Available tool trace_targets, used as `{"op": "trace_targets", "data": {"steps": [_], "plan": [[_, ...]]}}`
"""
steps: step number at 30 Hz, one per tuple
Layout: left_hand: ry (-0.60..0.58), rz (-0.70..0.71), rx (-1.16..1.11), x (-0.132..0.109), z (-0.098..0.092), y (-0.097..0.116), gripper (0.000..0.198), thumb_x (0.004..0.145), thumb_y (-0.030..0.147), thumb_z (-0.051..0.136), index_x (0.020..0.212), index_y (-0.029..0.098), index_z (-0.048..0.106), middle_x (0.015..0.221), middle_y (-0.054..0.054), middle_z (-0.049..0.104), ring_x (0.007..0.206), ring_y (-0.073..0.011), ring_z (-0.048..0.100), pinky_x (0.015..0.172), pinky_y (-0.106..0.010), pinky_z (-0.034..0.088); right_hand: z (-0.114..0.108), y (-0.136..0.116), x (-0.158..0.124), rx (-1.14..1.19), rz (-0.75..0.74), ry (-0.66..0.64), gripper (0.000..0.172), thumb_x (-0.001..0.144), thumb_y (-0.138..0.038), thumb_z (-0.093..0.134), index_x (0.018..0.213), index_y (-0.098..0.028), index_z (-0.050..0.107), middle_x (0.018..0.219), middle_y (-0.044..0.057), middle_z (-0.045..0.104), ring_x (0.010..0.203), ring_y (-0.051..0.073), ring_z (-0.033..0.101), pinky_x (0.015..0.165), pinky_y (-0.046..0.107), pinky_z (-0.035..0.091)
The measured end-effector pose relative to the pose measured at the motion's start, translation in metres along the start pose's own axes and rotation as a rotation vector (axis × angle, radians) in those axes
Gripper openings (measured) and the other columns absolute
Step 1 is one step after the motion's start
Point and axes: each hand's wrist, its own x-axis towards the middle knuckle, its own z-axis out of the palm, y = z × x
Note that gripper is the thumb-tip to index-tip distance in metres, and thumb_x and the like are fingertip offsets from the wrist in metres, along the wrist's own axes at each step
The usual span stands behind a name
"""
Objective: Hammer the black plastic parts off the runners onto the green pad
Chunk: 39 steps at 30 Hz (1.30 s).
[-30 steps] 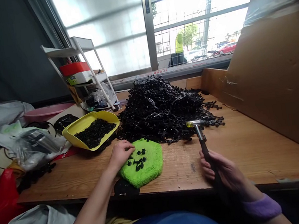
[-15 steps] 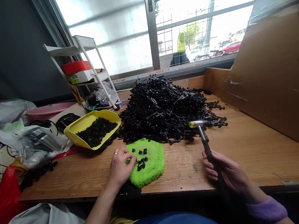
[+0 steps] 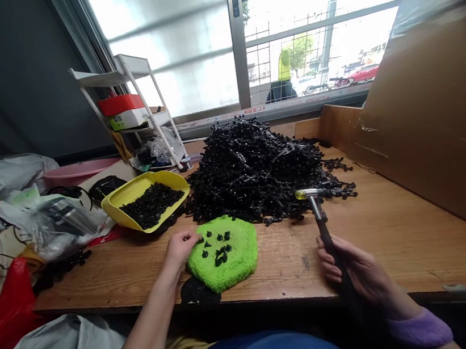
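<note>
My left hand (image 3: 181,247) is at the left edge of a fuzzy green pad (image 3: 243,253), thumb and fingers pinched on a small black plastic piece (image 3: 201,240). Several similar pieces stand or lie on the pad, some of them clustered near its middle. To the right, my right hand (image 3: 352,267) is closed around the dark handle of a small hammer (image 3: 315,209). Its metal head, with a yellow tip pointing left, is raised over the table in front of the pile. The lower end of the handle is hard to make out in the shadow.
A large pile of black plastic parts (image 3: 254,172) covers the table's back middle. Left of it is a yellow scoop-shaped tray (image 3: 112,204) of small black pieces. A white shelf rack (image 3: 133,67), bagged items and a red bag (image 3: 13,300) crowd the left; cardboard (image 3: 437,130) walls the right.
My left hand has moved left and slightly up, from over the pad to its edge, uncovering several black pieces. My right hand and the hammer have stayed nearly still.
</note>
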Motion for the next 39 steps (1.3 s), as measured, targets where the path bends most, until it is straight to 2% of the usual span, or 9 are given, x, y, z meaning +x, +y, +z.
{"op": "trace_targets", "data": {"steps": [4, 7, 12, 19, 25, 28, 31, 34, 39], "plan": [[0.076, 0.014, 0.012, -0.004, 0.001, -0.001, 0.027, 0.067, 0.042, 0.060, 0.063, 0.015, 0.057, 0.057, 0.001, 0.053, 0.054, -0.0116, 0.047, 0.052, -0.023, 0.037, 0.000, 0.000, -0.001, -0.003, 0.001, -0.005, 0.012, 0.081, -0.029, 0.059, 0.084, -0.019, 0.053, 0.065, 0.000, 0.041, 0.049, 0.010, 0.036, 0.042, 0.020, 0.033], [0.107, 0.123, 0.125, -0.010, -0.002, 0.013, 0.025, 0.069, 0.042, 0.058, 0.065, 0.017, 0.060, 0.065, -0.001, 0.057, 0.063, -0.0138, 0.050, 0.060, -0.024, 0.039, 0.000, 0.000, -0.001, -0.007, -0.005, 0.001, 0.013, 0.080, -0.030, 0.059, 0.083, -0.019, 0.053, 0.065, 0.000, 0.041, 0.049, 0.011, 0.037, 0.041, 0.020, 0.032], [-0.042, 0.270, 0.588, -0.018, -0.006, 0.037, 0.020, 0.068, 0.038, 0.060, 0.057, 0.022, 0.064, 0.067, -0.003, 0.061, 0.072, -0.0199, 0.055, 0.066, -0.028, 0.038, 0.001, 0.000, 0.002, 0.006, -0.009, -0.015, 0.015, 0.081, -0.031, 0.059, 0.083, -0.018, 0.052, 0.064, -0.001, 0.042, 0.047, 0.009, 0.037, 0.041, 0.020, 0.031], [-0.148, 0.249, 0.652, -0.015, -0.002, 0.037, 0.024, 0.071, 0.040, 0.053, 0.059, 0.023, 0.064, 0.070, -0.002, 0.064, 0.072, -0.0210, 0.057, 0.064, -0.028, 0.039, 0.001, -0.001, 0.005, -0.003, -0.016, -0.038, 0.020, 0.083, -0.036, 0.056, 0.083, -0.019, 0.047, 0.062, -0.003, 0.042, 0.044, 0.008, 0.038, 0.040, 0.019, 0.030], [0.040, 0.323, 0.791, -0.008, -0.003, 0.050, 0.020, 0.073, 0.041, 0.053, 0.066, 0.025, 0.063, 0.074, -0.002, 0.063, 0.073, -0.0221, 0.055, 0.064, -0.030, 0.038, 0.000, 0.002, 0.007, -0.020, -0.070, -0.041, 0.022, 0.082, -0.039, 0.057, 0.083, -0.019, 0.046, 0.061, -0.004, 0.043, 0.042, 0.007, 0.037, 0.037, 0.018, 0.030], [0.012, 0.493, 0.712, 0.016, 0.016, 0.078, 0.022, 0.077, 0.039, 0.049, 0.068, 0.024, 0.061, 0.075, -0.003, 0.061, 0.073, -0.0203, 0.054, 0.066, -0.029, 0.039, 0.000, 0.003, 0.009, -0.014, -0.087, -0.032, 0.023, 0.081, -0.040, 0.057, 0.082, -0.019, 0.046, 0.061, -0.004, 0.044, 0.041, 0.007, 0.037, 0.036, 0.017, 0.030], [-0.028, 0.731, 0.683, 0.049, 0.054, 0.118, 0.019, 0.079, 0.033, 0.048, 0.075, 0.023, 0.063, 0.082, -0.004, 0.061, 0.080, -0.0210, 0.053, 0.071, -0.031, 0.039, -0.001, 0.004, 0.010, 0.001, -0.095, -0.042, 0.023, 0.082, -0.040, 0.057, 0.082, -0.019, 0.047, 0.060, -0.004, 0.044, 0.041, 0.007, 0.038, 0.035, 0.017, 0.030], [-0.004, 0.884, 0.845, 0.078, 0.097, 0.151, 0.019, 0.075, 0.025, 0.052, 0.087, 0.022, 0.066, 0.087, -0.009, 0.059, 0.087, -0.0253, 0.050, 0.072, -0.036, 0.036, -0.003, 0.005, 0.010, 0.020, -0.095, -0.049, 0.021, 0.083, -0.039, 0.055, 0.083, -0.019, 0.047, 0.061, -0.004, 0.044, 0.041, 0.007, 0.039, 0.035, 0.017, 0.029], [-0.075, 1.003, 1.038, 0.098, 0.132, 0.167, 0.019, 0.073, 0.016, 0.050, 0.064, 0.018, 0.066, 0.082, -0.013, 0.057, 0.087, -0.0281, 0.048, 0.070, -0.040, 0.031, -0.005, 0.006, 0.011, 0.027, -0.088, -0.048, 0.023, 0.082, -0.040, 0.056, 0.082, -0.019, 0.047, 0.060, -0.004, 0.044, 0.040, 0.006, 0.037, 0.034, 0.016, 0.026]]}}
